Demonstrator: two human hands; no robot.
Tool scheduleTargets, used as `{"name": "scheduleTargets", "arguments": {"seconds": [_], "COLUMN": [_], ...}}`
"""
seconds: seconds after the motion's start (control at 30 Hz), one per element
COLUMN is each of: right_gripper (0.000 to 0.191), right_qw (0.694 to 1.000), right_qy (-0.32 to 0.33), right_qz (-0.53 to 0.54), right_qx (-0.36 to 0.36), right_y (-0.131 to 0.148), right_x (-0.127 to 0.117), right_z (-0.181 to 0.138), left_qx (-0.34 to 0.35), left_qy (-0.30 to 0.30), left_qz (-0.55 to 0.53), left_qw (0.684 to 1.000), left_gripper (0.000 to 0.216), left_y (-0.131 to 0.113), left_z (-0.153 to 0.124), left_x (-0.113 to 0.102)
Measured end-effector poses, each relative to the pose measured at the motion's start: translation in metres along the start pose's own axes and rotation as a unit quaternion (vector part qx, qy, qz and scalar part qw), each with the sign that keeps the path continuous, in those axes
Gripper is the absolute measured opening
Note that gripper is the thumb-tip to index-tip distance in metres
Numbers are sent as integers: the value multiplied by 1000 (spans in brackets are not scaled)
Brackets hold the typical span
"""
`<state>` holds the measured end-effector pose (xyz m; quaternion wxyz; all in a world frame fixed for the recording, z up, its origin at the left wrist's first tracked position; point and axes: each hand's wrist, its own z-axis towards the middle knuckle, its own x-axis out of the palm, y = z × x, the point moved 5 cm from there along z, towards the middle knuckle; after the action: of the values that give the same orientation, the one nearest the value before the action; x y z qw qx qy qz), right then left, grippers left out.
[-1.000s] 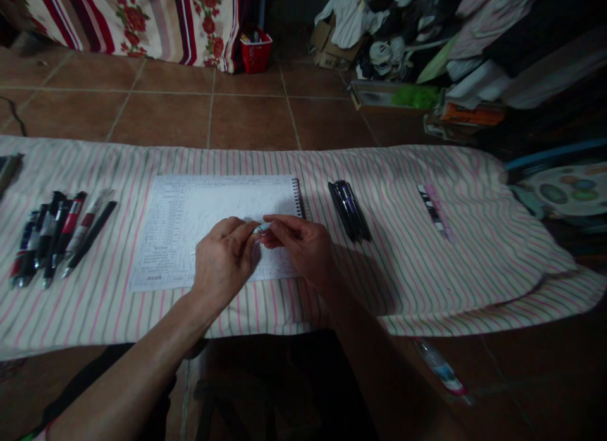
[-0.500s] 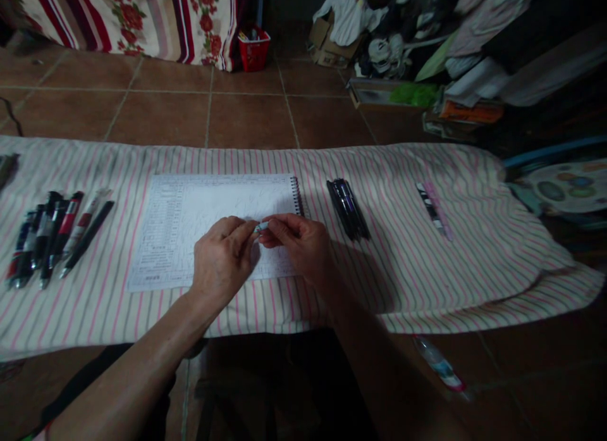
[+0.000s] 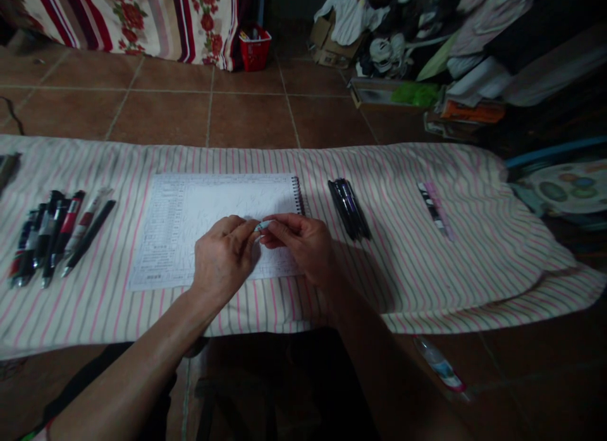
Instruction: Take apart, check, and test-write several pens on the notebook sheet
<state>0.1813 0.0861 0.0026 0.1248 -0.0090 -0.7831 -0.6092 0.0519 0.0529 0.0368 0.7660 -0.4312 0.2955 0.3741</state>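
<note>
Both hands meet over a spiral-bound notebook (image 3: 199,213) covered in scribbles, lying on a striped cloth (image 3: 403,264). My left hand (image 3: 222,260) and my right hand (image 3: 301,245) each pinch an end of a small pale pen (image 3: 262,226), of which only a short middle piece shows between the fingertips. A row of several pens (image 3: 52,235) lies on the cloth to the left. A tight bundle of dark pens (image 3: 349,209) rests just right of the notebook's spiral. Further right lies a single patterned pen (image 3: 432,210).
The cloth covers a low surface on a brown tiled floor (image 3: 246,115). A red basket (image 3: 255,49) and a flowered fabric (image 3: 156,20) stand at the back. Piled clothes and boxes (image 3: 427,49) fill the right. A plastic bottle (image 3: 439,365) lies below the cloth's near edge.
</note>
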Motion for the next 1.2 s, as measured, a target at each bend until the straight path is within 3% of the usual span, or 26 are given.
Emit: {"name": "scheduleTargets", "arguments": {"seconds": [0.37, 0.5, 0.63, 0.7, 0.8, 0.93, 1.03, 1.2], "right_gripper": [21, 19, 15, 13, 11, 9, 6, 8], "right_qw": [999, 996, 980, 971, 963, 959, 955, 946], "right_qy": [-14, -71, -140, -163, -180, -178, -166, -130], "right_qz": [33, 57, 137, 170, 199, 220, 243, 290], "right_qx": [15, 11, 39, 41, 36, 29, 29, 59], "right_y": [2, 7, 5, 5, 5, 9, 11, 10], "right_x": [0, -9, -22, -26, -28, -24, -20, -13], "right_z": [1, 2, 8, 12, 17, 21, 23, 26], "left_qx": [-17, -41, -123, -193, -275, -277, -263, -232], "left_qy": [34, 29, 36, 59, 89, 114, 129, 150], "left_qz": [16, 21, -86, -223, -433, -593, -644, -675], "left_qw": [999, 999, 988, 954, 854, 748, 707, 684], "left_gripper": [29, 51, 48, 46, 40, 35, 37, 38], "left_y": [0, 4, 12, 17, 18, 10, 4, 0], "left_z": [3, 6, 5, 2, -3, -5, -5, -6], "left_x": [3, -5, -12, -9, 0, 5, 2, -2]}}
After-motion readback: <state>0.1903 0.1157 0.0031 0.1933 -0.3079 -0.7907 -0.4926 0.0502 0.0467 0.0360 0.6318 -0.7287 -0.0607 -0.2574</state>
